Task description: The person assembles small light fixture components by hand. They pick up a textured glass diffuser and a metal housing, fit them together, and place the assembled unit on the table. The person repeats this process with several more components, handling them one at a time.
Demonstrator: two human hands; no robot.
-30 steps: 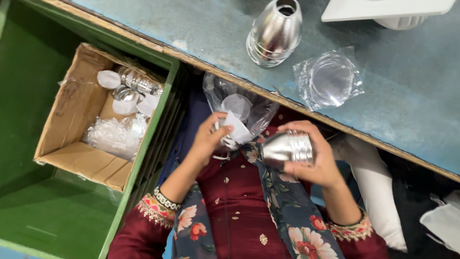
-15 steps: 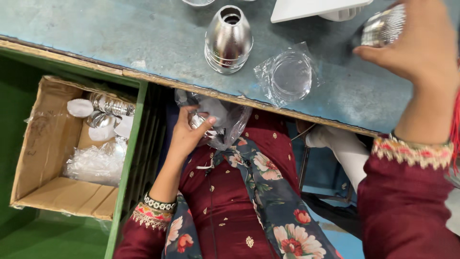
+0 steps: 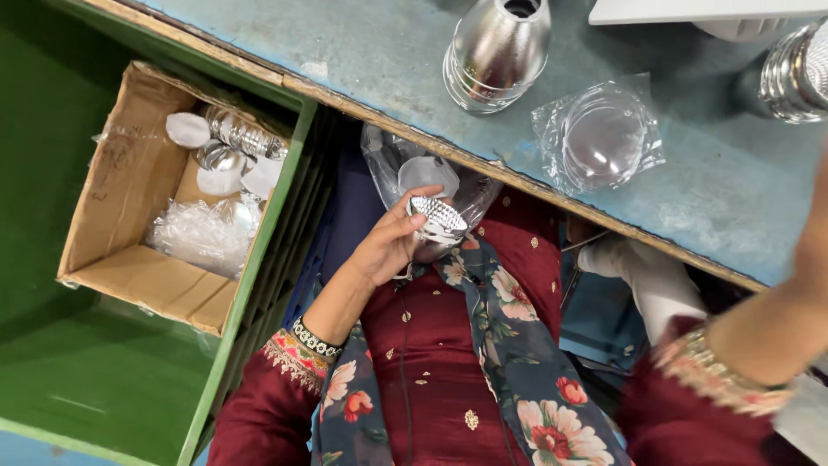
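Fingers of left hand (image 3: 388, 246) curl around faceted silver reflector (image 3: 435, 218)

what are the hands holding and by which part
The left hand holds a small faceted silver reflector cup by its rim and side. The right hand is out of view.

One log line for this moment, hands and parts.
left hand: holds silver cup from plastic bag | right hand: out of frame | bench: silver cone

Silver reflector (image 3: 436, 219) now out of bag (image 3: 405, 173).
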